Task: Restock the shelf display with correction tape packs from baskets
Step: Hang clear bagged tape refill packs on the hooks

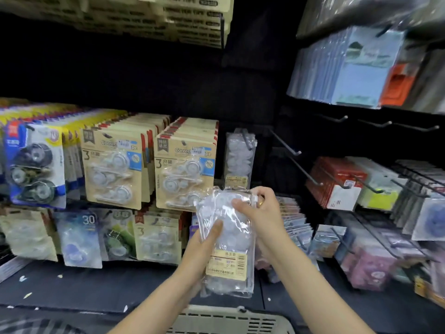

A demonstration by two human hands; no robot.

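Both hands hold a clear plastic pack of correction tapes (228,244) with a beige barcode label, upright in front of the shelf. My left hand (204,244) grips its left edge, thumb across the front. My right hand (260,210) pinches the pack's top right corner. A matching clear pack (239,155) hangs on a hook (248,141) just above and behind. To the left, rows of beige carded correction tape packs (185,165) hang on the display. The rim of a beige basket (231,320) shows at the bottom.
Blue and yellow carded tapes (36,165) hang at far left. Bare black hooks (286,145) jut out right of the clear pack. Red and other stationery packs (337,182) fill the right-hand pegs. A dark shelf ledge (96,285) runs below the lower row.
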